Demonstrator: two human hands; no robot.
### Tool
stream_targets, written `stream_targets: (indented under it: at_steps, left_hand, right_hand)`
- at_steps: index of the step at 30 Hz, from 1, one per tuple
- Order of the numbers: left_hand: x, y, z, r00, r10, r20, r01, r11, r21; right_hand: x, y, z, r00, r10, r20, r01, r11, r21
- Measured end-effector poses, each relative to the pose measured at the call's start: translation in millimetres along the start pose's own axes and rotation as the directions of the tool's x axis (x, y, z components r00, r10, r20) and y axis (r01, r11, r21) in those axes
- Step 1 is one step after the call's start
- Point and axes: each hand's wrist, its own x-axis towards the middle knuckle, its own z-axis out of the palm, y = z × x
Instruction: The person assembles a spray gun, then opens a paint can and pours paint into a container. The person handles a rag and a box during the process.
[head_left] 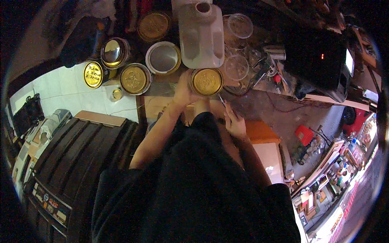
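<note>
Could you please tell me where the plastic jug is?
In the head view, the jug is at top centre, just beyond the gold-lidded can beside the left hand.

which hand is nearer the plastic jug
Left: the left hand is just below the plastic jug in view, beside a gold-lidded can; the right hand is farther down and right.

Big uncapped jug on the counter, couple of clear tubs just right of it. Black machine with a red light further over, red box on the floor.
</note>
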Motion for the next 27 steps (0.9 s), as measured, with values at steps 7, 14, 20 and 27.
stream_targets:
  at_steps: [7,14,20,27]
  left_hand:
    - [12.0,32.0,-4.1,0.996,-0.079,0.050,0.091,0.950,-0.299]
    - [4.4,6.0,2.6,0.999,-0.052,-0.012,0.049,0.983,-0.178]
    - [8.7,17.8,-2.3,0.996,-0.084,0.027,0.084,0.996,0.018]
    - [10.0,18.1,-4.5,0.999,-0.032,0.034,0.028,0.994,0.110]
  right_hand:
    - [31.1,-79.9,-65.5,0.906,0.292,0.305,-0.254,0.954,-0.157]
    - [54.8,-127.2,-83.7,0.677,0.514,0.526,-0.444,0.856,-0.264]
    - [55.3,-143.7,-91.2,0.725,0.530,0.440,-0.466,0.848,-0.252]
    - [58.2,-142.6,-86.3,0.769,0.513,0.381,-0.463,0.858,-0.220]
